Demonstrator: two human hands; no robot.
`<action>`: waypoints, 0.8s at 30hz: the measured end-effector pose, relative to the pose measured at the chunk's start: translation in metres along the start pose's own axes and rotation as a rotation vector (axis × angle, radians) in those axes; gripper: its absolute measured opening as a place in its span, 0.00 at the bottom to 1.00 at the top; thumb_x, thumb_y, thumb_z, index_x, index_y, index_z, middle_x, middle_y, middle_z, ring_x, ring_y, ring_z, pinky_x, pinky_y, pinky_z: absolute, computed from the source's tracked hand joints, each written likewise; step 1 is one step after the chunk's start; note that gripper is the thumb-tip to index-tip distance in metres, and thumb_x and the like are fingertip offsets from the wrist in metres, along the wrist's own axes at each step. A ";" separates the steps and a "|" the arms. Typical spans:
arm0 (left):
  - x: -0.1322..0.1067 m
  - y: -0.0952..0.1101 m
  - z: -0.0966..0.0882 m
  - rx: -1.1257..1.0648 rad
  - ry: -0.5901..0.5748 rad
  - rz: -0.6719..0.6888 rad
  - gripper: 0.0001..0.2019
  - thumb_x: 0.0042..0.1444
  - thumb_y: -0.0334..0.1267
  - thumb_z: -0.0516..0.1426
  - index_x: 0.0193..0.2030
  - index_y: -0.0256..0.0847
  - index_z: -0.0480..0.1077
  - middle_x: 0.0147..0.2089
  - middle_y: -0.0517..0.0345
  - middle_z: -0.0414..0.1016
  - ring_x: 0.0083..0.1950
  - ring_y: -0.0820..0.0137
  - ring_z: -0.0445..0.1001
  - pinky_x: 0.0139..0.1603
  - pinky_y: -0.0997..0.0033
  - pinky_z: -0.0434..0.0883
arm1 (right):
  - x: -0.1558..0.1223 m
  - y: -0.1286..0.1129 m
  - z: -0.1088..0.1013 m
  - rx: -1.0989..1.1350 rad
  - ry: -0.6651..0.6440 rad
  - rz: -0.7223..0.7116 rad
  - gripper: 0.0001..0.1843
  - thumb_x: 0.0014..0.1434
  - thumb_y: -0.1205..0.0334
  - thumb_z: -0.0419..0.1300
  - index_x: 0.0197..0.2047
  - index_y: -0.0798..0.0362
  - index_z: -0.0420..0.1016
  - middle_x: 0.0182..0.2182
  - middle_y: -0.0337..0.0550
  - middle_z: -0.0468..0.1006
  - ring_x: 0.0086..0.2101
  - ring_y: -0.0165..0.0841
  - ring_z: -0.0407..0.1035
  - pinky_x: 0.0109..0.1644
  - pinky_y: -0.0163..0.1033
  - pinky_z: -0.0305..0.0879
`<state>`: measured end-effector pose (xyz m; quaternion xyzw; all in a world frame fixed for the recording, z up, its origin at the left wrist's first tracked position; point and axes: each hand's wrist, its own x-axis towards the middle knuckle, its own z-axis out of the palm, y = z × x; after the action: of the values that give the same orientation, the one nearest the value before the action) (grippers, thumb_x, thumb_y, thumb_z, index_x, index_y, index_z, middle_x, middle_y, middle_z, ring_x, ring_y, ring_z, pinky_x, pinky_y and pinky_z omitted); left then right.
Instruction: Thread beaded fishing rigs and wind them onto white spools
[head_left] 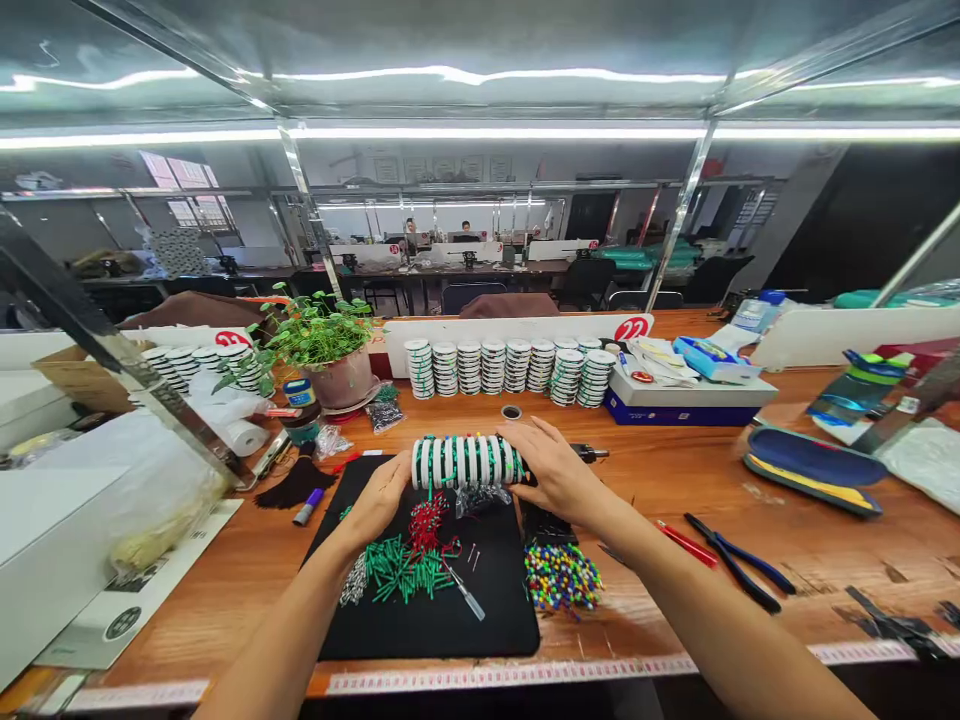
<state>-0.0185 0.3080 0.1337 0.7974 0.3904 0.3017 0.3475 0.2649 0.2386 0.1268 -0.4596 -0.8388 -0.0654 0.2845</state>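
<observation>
My left hand [382, 497] and my right hand [553, 468] press against the two ends of a horizontal row of white and green spools [466, 461], holding it just above the far edge of a black mat [487, 620]. Both hands are closed on the row's ends. On the mat lie green tubes [397, 570], red pieces [427, 520], a few pins and a thin tool [466, 594]. A pile of multicoloured beads [561, 576] sits at the mat's right edge.
Stacks of white spools [510, 366] line the back of the wooden table [787, 520], with a potted plant [330, 350], a blue box [675, 408], a blue case [814, 468] and pliers [739, 566]. A white box [52, 550] stands left. Two people sit far behind.
</observation>
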 end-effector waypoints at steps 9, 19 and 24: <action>-0.015 0.005 0.007 0.061 0.077 -0.074 0.17 0.67 0.46 0.43 0.39 0.41 0.68 0.39 0.56 0.74 0.40 0.65 0.69 0.48 0.65 0.67 | -0.017 -0.003 0.013 -0.143 0.109 -0.083 0.39 0.67 0.65 0.55 0.75 0.54 0.43 0.66 0.57 0.63 0.66 0.47 0.56 0.68 0.60 0.55; -0.012 0.007 0.019 0.129 0.072 -0.219 0.22 0.68 0.46 0.42 0.37 0.38 0.72 0.32 0.54 0.75 0.35 0.64 0.71 0.38 0.67 0.66 | -0.031 -0.002 0.019 -0.192 0.210 -0.155 0.35 0.70 0.65 0.52 0.76 0.54 0.44 0.66 0.55 0.64 0.62 0.49 0.63 0.67 0.57 0.56; -0.016 0.017 0.013 0.176 0.059 -0.184 0.12 0.66 0.41 0.45 0.39 0.42 0.67 0.38 0.55 0.75 0.40 0.64 0.71 0.44 0.67 0.65 | -0.031 -0.003 0.020 -0.192 0.229 -0.154 0.35 0.70 0.63 0.53 0.75 0.54 0.46 0.65 0.54 0.66 0.60 0.50 0.67 0.67 0.57 0.57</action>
<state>-0.0095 0.2827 0.1361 0.7765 0.4970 0.2561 0.2908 0.2667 0.2216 0.0940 -0.4086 -0.8234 -0.2189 0.3273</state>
